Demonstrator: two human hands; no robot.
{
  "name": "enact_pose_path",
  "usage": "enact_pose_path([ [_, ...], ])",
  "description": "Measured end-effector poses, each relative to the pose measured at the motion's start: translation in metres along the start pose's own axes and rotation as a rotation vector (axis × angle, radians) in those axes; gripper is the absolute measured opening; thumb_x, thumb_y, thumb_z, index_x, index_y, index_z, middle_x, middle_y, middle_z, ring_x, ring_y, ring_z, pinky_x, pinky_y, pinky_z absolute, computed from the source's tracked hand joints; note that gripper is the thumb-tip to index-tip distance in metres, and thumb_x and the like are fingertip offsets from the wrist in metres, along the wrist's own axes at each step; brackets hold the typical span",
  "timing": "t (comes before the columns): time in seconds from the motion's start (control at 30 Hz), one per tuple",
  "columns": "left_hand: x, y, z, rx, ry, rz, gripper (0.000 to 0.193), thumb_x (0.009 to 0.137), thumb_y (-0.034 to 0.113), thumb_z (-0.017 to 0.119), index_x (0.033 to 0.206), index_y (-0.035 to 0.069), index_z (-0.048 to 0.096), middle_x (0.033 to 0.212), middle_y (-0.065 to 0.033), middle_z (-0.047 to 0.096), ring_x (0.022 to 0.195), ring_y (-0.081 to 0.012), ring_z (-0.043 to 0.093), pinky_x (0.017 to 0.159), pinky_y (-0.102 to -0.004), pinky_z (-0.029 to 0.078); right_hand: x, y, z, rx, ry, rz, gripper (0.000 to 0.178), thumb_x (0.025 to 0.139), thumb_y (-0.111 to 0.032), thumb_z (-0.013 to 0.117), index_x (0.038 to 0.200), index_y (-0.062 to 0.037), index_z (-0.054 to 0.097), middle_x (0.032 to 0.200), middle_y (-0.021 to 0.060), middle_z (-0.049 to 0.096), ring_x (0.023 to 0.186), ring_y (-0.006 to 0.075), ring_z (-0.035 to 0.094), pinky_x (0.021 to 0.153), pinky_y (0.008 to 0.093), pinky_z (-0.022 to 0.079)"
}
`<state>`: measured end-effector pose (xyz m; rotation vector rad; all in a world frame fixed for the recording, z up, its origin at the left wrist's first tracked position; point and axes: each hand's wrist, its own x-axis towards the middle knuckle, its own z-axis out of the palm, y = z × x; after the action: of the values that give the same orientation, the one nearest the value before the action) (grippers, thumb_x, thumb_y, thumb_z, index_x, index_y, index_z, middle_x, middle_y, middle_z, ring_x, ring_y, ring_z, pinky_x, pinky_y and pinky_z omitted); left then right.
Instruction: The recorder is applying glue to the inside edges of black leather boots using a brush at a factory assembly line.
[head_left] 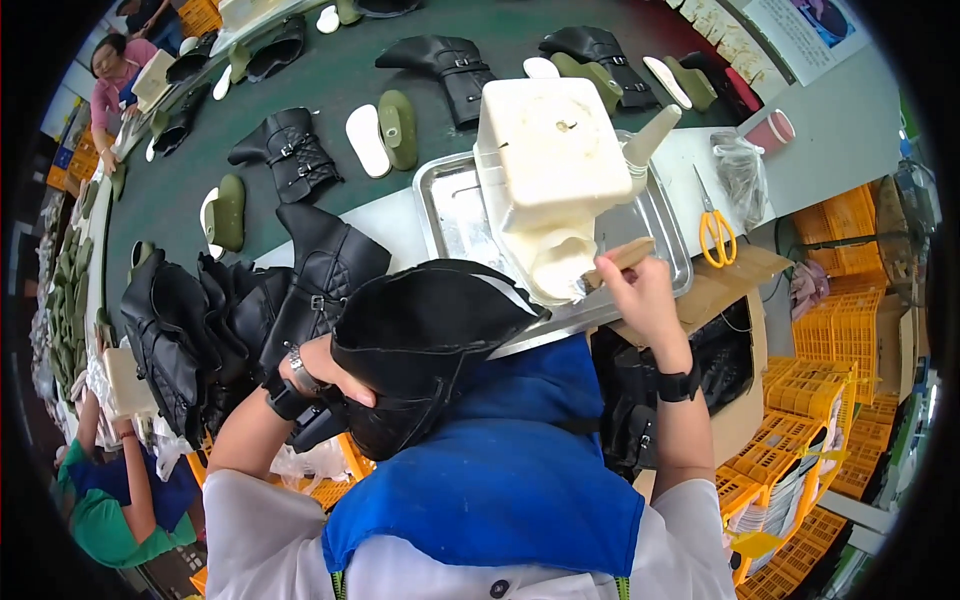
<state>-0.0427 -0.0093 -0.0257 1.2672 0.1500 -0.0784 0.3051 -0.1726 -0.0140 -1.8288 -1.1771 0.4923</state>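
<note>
My left hand (345,378) is closed round a black boot upper (400,345), its wide opening facing up in front of my blue apron. Pinched in my right hand (645,303) is a brush with a flat wooden handle (632,254). The brush's tip is down at the mouth of a cream plastic glue pot (560,265), and its bristles are mostly hidden. That pot stands in a metal tray (432,200) at the table's near edge. Left of the upper, several more black boot uppers (170,340) lie piled together.
On the green belt (330,60) lie black boots (290,155), olive soles (398,130) and white insoles (367,140). Orange-handled scissors (717,235) and a plastic bag (740,165) lie right of the tray. Yellow crates (780,430) stand at right. Two co-workers (125,75) (120,500) are at left.
</note>
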Motion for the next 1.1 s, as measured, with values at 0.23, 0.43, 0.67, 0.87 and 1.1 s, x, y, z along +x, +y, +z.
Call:
enact_pose_path([
  [0.23,0.011,-0.038,-0.011,-0.026,-0.106,0.005,0.084,0.058,0.024,0.084,0.127,0.002,0.042,0.125,-0.0106,0.049,0.115,-0.0195,0.044,0.099,-0.0343,0.032,0.014,-0.044,-0.004,0.597,0.03,0.1,0.019,0.085,-0.015,0.058,0.087,0.0034,0.061,0.069,0.0021,0.059,0.058,0.0064,0.053,0.052,0.0191,0.041],
  [0.43,0.021,-0.019,-0.005,0.12,-0.094,0.022,0.086,0.058,0.024,0.084,0.128,0.003,0.04,0.124,-0.0109,0.049,0.116,-0.0198,0.044,0.099,-0.0342,0.032,0.013,-0.072,0.018,0.413,-0.098,-0.398,0.008,0.077,-0.006,0.064,0.082,-0.0003,0.063,0.068,0.0055,0.06,0.058,0.0144,0.055,0.053,0.0251,0.043],
  [0.67,0.027,0.001,0.004,0.322,-0.033,0.053,0.088,0.058,0.024,0.084,0.129,0.003,0.038,0.124,-0.0114,0.049,0.116,-0.0202,0.043,0.099,-0.0342,0.032,0.007,-0.066,0.021,0.168,-0.086,-0.508,0.007,0.073,-0.003,0.066,0.079,-0.0038,0.062,0.063,0.0064,0.057,0.054,0.0187,0.054,0.048,0.0267,0.041],
  [0.87,0.027,0.024,0.008,0.515,0.011,0.081,0.09,0.058,0.025,0.084,0.13,0.003,0.036,0.123,-0.0119,0.049,0.117,-0.0205,0.043,0.099,-0.0341,0.032,0.006,-0.069,0.022,0.153,-0.061,-0.502,0.006,0.074,-0.002,0.065,0.077,-0.0045,0.062,0.063,0.0066,0.057,0.053,0.0187,0.053,0.048,0.0269,0.04],
  [1.1,0.012,0.051,0.017,0.686,0.099,0.118,0.092,0.058,0.025,0.083,0.131,0.003,0.032,0.121,-0.0128,0.05,0.115,-0.0219,0.046,0.098,-0.0338,0.034,0.024,-0.096,0.026,0.119,-0.078,-0.558,0.005,0.074,-0.003,0.065,0.077,-0.0028,0.06,0.065,0.008,0.059,0.053,0.0206,0.055,0.048,0.0289,0.042],
])
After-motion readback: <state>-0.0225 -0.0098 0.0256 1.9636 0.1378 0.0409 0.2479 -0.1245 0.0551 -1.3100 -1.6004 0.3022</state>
